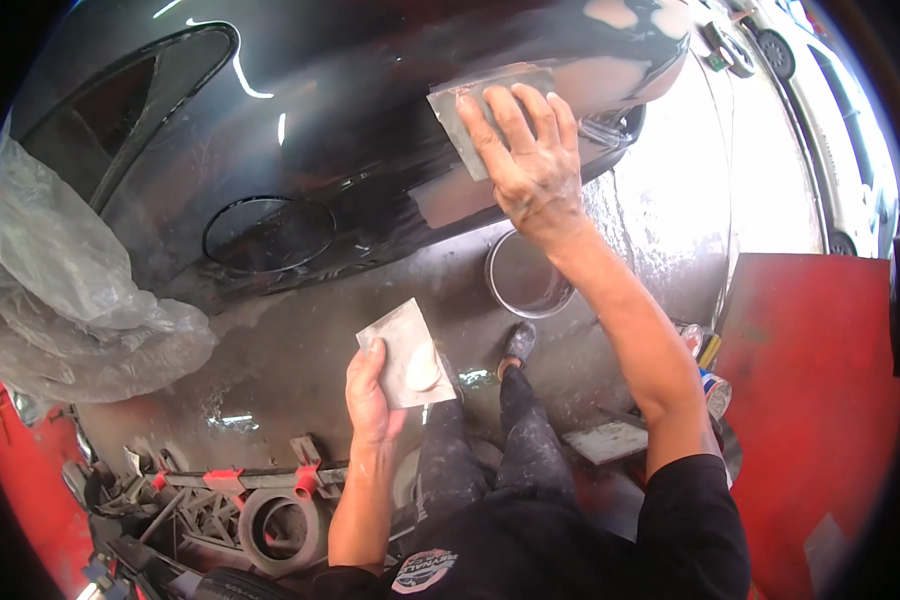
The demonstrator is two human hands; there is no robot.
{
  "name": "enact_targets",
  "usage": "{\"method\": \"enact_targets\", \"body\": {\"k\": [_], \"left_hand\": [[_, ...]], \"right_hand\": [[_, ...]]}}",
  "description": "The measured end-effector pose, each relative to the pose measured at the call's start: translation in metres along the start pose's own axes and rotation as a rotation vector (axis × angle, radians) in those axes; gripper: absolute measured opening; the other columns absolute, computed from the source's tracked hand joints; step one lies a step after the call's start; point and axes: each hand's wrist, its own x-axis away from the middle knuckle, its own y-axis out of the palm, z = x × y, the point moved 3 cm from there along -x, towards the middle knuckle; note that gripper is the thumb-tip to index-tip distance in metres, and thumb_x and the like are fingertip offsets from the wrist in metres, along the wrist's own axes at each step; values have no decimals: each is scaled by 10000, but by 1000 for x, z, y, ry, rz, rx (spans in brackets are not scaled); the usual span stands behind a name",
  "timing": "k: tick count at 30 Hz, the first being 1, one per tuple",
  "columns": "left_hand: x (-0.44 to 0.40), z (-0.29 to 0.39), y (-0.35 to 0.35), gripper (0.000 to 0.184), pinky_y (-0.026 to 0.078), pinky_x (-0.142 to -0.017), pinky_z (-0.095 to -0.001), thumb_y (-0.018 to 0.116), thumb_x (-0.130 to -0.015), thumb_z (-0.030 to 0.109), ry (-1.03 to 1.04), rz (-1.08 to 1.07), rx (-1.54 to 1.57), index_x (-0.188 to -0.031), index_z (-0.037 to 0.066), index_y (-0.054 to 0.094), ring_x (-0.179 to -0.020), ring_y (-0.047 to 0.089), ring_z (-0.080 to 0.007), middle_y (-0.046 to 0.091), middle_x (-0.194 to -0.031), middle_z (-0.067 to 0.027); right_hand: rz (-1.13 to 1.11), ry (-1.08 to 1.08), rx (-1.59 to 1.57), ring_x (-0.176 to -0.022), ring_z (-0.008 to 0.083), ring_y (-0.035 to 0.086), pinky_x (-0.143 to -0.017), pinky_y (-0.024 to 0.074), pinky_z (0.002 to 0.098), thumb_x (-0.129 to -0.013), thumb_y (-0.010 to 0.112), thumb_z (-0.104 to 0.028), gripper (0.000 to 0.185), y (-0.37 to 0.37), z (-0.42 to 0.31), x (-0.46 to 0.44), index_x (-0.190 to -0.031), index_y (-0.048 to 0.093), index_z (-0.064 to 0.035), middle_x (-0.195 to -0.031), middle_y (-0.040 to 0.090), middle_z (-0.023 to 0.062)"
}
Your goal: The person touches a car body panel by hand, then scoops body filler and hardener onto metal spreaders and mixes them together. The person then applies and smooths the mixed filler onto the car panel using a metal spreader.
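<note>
My left hand (368, 395) grips a flat, light grey square board (395, 345) by its edge, thumb on top. A pale dollop of paste (423, 370) sits on the board's right side. Up at the dark car body (310, 120), my right hand (530, 160) presses a thin grey rectangular spreader (454, 125) to the curved panel, fingers spread over it. Just below the spreader lies a dull pinkish-grey patch (458, 198) on the panel. Similar pale patches show toward the car's end. The spreader's working edge is partly hidden.
A round bucket (530, 275) stands on the floor under the car's edge. Crumpled plastic sheeting (80, 290) hangs at the left. Metal frame parts and a ring-shaped part (283, 530) lie at lower left. Red panels (810, 400) and cans (715, 392) are on the right.
</note>
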Motion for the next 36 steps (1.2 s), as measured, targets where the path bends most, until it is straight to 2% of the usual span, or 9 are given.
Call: {"method": "enact_targets", "body": {"k": [4, 11, 14, 18, 23, 26, 29, 36], "left_hand": [[-2, -1, -1, 323, 604, -965, -389, 625, -1090, 234, 5, 6, -8, -1280, -23, 670, -1068, 751, -235, 756, -1204, -128], [6, 4, 5, 310, 605, -966, -394, 623, -1092, 230, 9, 2, -13, -1274, -17, 668, -1074, 748, -236, 749, -1205, -125], [6, 2, -3, 305, 606, -964, -393, 628, -1089, 226, 9, -11, -8, -1269, -17, 667, -1069, 748, -235, 748, -1204, -126], [6, 0, -5, 303, 608, -956, -390, 638, -1082, 227, 26, -7, -9, -1260, -16, 671, -1052, 751, -234, 752, -1193, -126], [4, -6, -6, 329, 603, -960, -377, 635, -1083, 219, 11, -24, -4, -1274, -46, 672, -1041, 762, -237, 764, -1196, -149], [1, -9, -5, 328, 604, -954, -373, 629, -1086, 220, 2, -25, -11, -1273, -46, 672, -1039, 762, -233, 765, -1195, -147], [0, -9, 3, 333, 603, -951, -370, 627, -1088, 223, -5, -18, -23, -1276, -49, 669, -1037, 762, -230, 764, -1197, -145], [-9, -15, 7, 346, 609, -947, -383, 633, -1085, 239, -27, -27, -33, -1303, -29, 653, -1046, 757, -234, 755, -1205, -136]], "right_hand": [[-11, 44, -5, -1273, 342, 566, -1114, 426, 546, -863, 649, -106, 524, 2, -15, 25, -1385, 703, -111, -1364, 606, 109], [-157, 46, -55, -1269, 344, 576, -1110, 426, 559, -862, 645, -112, 508, -13, -20, 50, -1366, 710, -100, -1331, 625, 114], [-84, 44, -5, -1248, 346, 573, -1098, 428, 574, -900, 621, -158, 455, -23, -9, 44, -1345, 687, -87, -1307, 617, 124], [-18, 93, 63, -1248, 340, 579, -1092, 434, 572, -894, 649, -144, 461, -31, 26, 19, -1352, 699, -117, -1323, 623, 103], [47, 61, 9, -1252, 318, 579, -1120, 412, 555, -854, 708, -93, 500, -23, 51, 1, -1352, 718, -124, -1327, 634, 72], [24, 48, -6, -1252, 317, 576, -1117, 414, 554, -854, 705, -86, 506, -18, 55, -1, -1358, 716, -126, -1326, 637, 66], [36, 73, -37, -1269, 309, 580, -1116, 444, 516, -812, 660, 14, 560, -16, 53, 0, -1351, 733, -119, -1349, 621, 70], [8, 68, -18, -1295, 341, 562, -1136, 428, 554, -855, 646, -59, 528, -3, 36, 47, -1376, 710, -108, -1374, 610, 100]]}}
